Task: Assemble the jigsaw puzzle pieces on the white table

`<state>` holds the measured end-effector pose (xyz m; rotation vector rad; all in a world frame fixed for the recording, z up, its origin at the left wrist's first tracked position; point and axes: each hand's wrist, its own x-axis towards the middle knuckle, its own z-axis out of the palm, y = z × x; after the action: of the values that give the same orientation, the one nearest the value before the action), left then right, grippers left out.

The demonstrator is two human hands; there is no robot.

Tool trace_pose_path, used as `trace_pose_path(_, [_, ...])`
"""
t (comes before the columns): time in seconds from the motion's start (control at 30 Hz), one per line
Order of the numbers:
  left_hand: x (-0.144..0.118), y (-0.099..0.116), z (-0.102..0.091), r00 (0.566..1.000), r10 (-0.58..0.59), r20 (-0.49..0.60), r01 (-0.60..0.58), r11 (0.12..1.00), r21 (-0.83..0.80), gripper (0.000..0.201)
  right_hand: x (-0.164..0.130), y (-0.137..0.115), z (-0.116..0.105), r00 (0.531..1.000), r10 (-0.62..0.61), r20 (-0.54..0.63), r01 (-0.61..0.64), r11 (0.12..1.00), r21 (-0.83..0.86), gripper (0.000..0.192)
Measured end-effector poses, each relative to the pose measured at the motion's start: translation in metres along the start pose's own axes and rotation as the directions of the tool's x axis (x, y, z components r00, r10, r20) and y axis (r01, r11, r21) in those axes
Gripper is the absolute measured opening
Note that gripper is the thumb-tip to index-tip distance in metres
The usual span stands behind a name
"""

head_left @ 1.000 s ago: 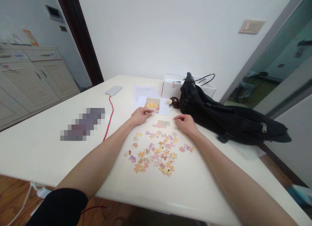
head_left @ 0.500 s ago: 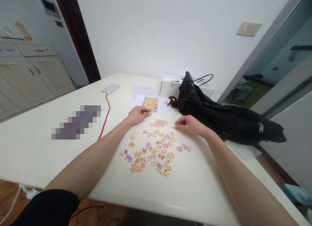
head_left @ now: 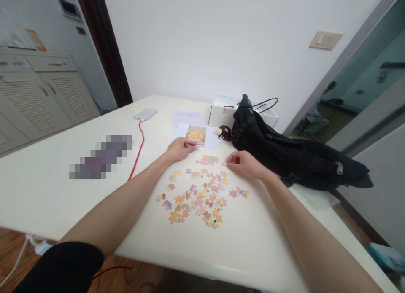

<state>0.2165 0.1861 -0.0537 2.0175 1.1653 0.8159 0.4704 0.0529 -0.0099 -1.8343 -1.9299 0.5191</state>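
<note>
Several loose jigsaw pieces (head_left: 199, 196) lie scattered on the white table (head_left: 57, 200) in front of me. A small joined cluster of pieces (head_left: 207, 160) sits at the far edge of the scatter. My left hand (head_left: 180, 149) rests flat on the table beside a picture card (head_left: 196, 135) showing a yellow figure, its fingers touching the card's near corner. My right hand (head_left: 243, 163) is curled at the right of the cluster, thumb and fingers pinched on a small puzzle piece (head_left: 225, 163) at the table surface.
A black backpack (head_left: 294, 154) lies along the right side, against a white box (head_left: 242, 111). A small brown round object (head_left: 225, 132) sits by the card. A red cable (head_left: 137, 151) runs to a grey power bank (head_left: 145, 114). White cabinets stand at the left.
My right hand has curled and its fingers have pinched together on a piece near the cluster. My left hand stays at the card. The view shifted slightly.
</note>
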Motion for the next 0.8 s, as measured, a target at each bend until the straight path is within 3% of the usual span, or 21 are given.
trace_pose_path(0.17, [0.0,0.002,0.0,1.0,-0.002,0.016,0.001,0.996,0.085,0.028,0.002,0.004,0.003,0.999,-0.047,-0.015,0.048,0.997,0.053,0.012])
trace_pose_path(0.33, [0.001,0.0,0.001,0.999,-0.037,-0.008,0.037,0.999,0.036,0.028,0.004,0.009,0.004,0.999,-0.046,-0.019,0.048,0.99,0.129,0.015])
trace_pose_path(0.63, [0.004,-0.005,0.004,0.999,-0.04,0.007,0.04,0.999,0.0,0.024,0.002,0.0,0.004,1.0,-0.024,0.002,0.024,1.0,0.01,0.017])
trace_pose_path(0.8, [0.004,-0.004,0.004,1.0,-0.019,-0.007,0.019,1.0,0.0,0.026,0.001,-0.002,0.003,1.0,-0.01,-0.004,0.01,0.999,0.042,0.014])
